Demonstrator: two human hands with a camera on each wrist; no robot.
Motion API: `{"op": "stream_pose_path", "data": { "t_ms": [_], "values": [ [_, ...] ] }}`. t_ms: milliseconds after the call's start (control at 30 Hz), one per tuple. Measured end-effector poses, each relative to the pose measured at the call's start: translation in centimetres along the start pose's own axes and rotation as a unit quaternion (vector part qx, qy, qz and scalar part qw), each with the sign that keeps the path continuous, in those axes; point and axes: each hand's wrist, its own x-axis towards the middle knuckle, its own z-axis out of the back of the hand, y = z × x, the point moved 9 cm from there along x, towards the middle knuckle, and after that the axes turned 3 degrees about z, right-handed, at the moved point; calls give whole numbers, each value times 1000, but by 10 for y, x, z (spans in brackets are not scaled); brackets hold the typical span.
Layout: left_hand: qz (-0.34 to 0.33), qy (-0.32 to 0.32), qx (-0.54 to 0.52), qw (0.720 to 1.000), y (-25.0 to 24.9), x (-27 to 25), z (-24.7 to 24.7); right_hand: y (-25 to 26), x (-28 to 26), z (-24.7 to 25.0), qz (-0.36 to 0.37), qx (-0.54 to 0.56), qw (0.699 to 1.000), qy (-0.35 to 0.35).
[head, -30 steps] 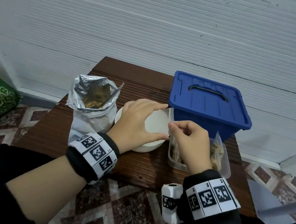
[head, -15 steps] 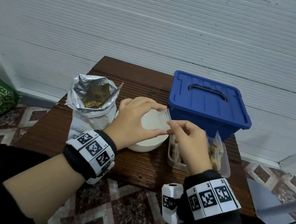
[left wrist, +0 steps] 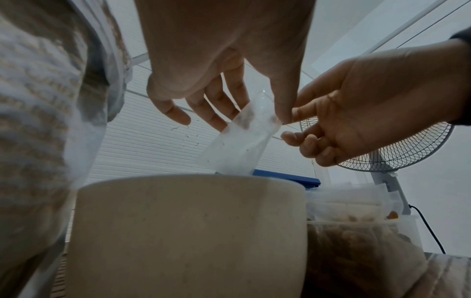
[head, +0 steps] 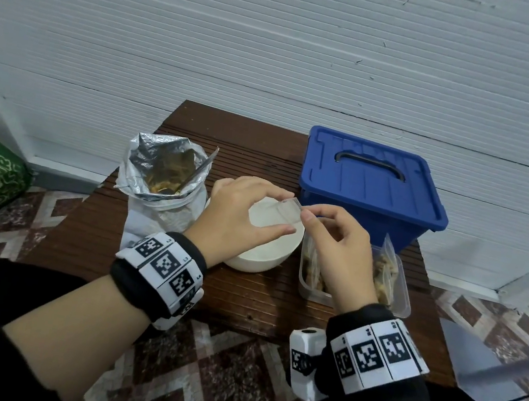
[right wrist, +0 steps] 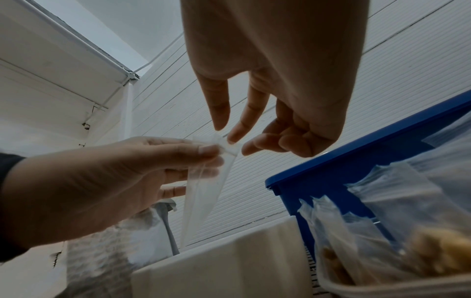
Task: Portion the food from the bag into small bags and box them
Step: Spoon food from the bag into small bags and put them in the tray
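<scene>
Two hands pinch one small clear bag (head: pixel 283 212) at its mouth above the white bowl (head: pixel 264 256): left hand (head: pixel 236 216), right hand (head: pixel 339 246). Left of the bowl stands the open foil bag (head: pixel 165 184); right, a clear tub (head: pixel 403 302) of filled bags; behind, a blue box (head: pixel 372 186). All sit on a dark wooden surface (head: pixel 241 293) against a white panelled wall (head: pixel 280 47).

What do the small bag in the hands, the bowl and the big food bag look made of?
Small bag: thin clear plastic film; fingers show through it. Bowl: matte off-white, ceramic or melamine, cannot tell. Big food bag: crinkled, shiny silver lining, likely foil laminate.
</scene>
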Motion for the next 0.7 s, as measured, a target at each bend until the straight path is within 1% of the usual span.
{"op": "stream_pose_path", "data": {
  "t_ms": [67, 133, 233, 300, 400, 533, 600, 700],
  "values": [
    [6, 1, -2, 1000, -1, 0, 1, 1, 0, 2, 7, 15, 1000, -13],
    [5, -7, -13, 1000, -4, 0, 4, 2, 0, 7, 11, 36, 998, -40],
    [-2, -37, -54, 998, -12, 3, 15, -2, 1, 19, 7, 51, 995, -90],
    [-13, -60, -75, 995, -22, 5, 27, -3, 1, 21, 7, 54, 994, -98],
    [-21, -96, -89, 991, -34, 9, 50, -4, -1, 18, 10, 47, 995, -87],
    [21, -130, -124, 983, -35, 17, 86, -2, -3, 2, 14, 30, 998, -46],
    [31, -158, -137, 977, -34, 20, 107, 2, -3, -12, 14, 17, 1000, -12],
    [51, -209, -127, 968, -21, 21, 142, 13, -2, -35, 13, 6, 1000, 22]
  ]
}}
